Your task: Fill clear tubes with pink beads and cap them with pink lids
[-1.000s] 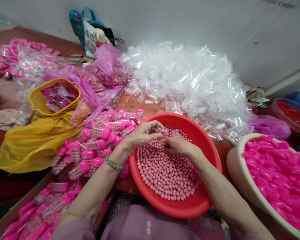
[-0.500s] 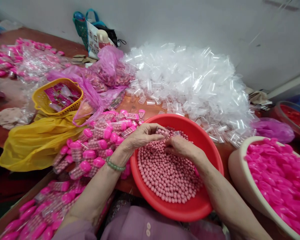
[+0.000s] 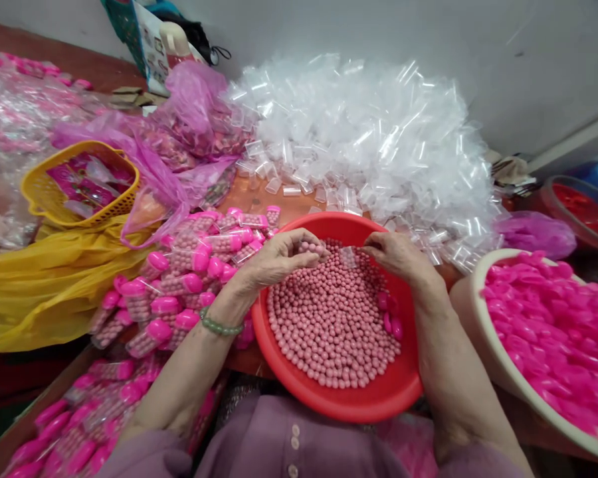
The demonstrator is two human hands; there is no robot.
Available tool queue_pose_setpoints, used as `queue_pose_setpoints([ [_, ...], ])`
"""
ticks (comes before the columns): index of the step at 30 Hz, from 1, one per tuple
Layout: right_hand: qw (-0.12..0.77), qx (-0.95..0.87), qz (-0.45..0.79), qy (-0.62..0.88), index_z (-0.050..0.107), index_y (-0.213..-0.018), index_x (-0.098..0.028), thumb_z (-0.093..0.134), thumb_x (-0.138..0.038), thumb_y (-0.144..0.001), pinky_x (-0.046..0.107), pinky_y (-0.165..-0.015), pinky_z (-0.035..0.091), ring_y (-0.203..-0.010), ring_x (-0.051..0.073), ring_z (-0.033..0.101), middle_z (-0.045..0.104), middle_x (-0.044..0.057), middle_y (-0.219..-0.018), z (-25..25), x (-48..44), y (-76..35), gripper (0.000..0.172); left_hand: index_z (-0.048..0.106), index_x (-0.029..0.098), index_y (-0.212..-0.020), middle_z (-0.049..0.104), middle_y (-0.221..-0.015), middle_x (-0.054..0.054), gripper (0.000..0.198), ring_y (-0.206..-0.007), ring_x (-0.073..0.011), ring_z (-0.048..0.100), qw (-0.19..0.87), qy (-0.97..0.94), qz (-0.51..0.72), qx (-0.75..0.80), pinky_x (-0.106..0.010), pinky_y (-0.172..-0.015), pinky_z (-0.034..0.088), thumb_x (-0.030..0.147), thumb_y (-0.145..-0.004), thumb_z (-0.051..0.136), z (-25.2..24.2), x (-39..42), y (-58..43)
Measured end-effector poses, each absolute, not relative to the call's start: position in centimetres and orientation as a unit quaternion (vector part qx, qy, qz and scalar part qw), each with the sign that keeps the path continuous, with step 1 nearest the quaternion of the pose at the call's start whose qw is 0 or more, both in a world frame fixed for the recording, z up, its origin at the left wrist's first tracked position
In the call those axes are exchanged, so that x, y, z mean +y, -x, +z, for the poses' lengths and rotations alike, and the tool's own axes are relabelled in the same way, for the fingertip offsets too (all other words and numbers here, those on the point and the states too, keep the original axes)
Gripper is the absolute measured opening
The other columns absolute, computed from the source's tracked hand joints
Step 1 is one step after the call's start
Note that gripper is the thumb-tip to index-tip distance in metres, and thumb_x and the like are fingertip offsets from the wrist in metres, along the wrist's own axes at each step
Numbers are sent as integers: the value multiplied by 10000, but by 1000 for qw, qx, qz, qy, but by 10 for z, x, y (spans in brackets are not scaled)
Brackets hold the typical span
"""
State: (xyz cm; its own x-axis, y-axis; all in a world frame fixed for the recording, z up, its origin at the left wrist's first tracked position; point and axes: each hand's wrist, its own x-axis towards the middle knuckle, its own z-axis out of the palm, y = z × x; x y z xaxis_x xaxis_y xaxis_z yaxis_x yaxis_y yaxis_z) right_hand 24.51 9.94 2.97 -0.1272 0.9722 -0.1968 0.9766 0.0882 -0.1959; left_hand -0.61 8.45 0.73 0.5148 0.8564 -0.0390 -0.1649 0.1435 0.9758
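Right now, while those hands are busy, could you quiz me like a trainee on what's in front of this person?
1. What does the right hand pinch at its fingertips?
2. True or false: the red basin holds pink balls.
3. Which wrist wears the green bracelet? A: that of the left hand. B: that of the right hand.
Key: 1, a small clear tube; 2, true; 3, A.
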Motion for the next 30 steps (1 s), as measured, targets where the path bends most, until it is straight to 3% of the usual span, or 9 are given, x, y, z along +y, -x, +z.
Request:
queue_pose_setpoints([
  [6, 35, 752, -145, -642, 730, -935, -142, 556, -240, -892, 246, -671, 393, -764, 162, 629, 738, 71, -892, 36, 92, -244, 204, 677, 126, -912, 693, -804, -33, 282, -736, -118, 624, 652, -558, 361, 365, -239, -696, 478, 293, -701, 762, 8, 88, 4],
  [13, 191, 765, -127, -602, 710, -969, -161, 560, -193, -859, 246, -701, 391, -838, 180, 647, 735, 67, -937, 48, 63, -261, 189, 701, 129, -926, 702, -811, -41, 330, -750, -133, 633, 637, -566, 355, 384, -257, -706, 494, 326, -673, 777, 7, 90, 3],
  [17, 237, 759, -140, -590, 684, -980, -155, 550, -209, -867, 260, -754, 411, -882, 199, 659, 728, 90, -970, 45, 50, -265, 184, 702, 123, -912, 697, -804, -43, 314, -736, -124, 618, 646, -571, 335, 380, -248, -687, 474, 329, -685, 774, 7, 90, 4],
  [22, 300, 740, -148, -584, 644, -1014, -158, 614, -251, -814, 285, -694, 410, -899, 245, 669, 712, 119, -976, 37, 36, -255, 223, 692, 119, -915, 685, -806, -26, 302, -744, -110, 616, 680, -552, 326, 356, -245, -709, 462, 286, -679, 782, 5, 91, 4],
  [30, 277, 731, -106, -614, 618, -1020, -152, 419, -205, -922, 291, -660, 386, -890, 241, 684, 715, 137, -919, 14, 24, -258, 228, 654, 111, -998, 720, -891, -53, 434, -857, -137, 669, 776, -455, 345, 270, -311, -873, 498, 117, -596, 817, 3, 93, 7],
])
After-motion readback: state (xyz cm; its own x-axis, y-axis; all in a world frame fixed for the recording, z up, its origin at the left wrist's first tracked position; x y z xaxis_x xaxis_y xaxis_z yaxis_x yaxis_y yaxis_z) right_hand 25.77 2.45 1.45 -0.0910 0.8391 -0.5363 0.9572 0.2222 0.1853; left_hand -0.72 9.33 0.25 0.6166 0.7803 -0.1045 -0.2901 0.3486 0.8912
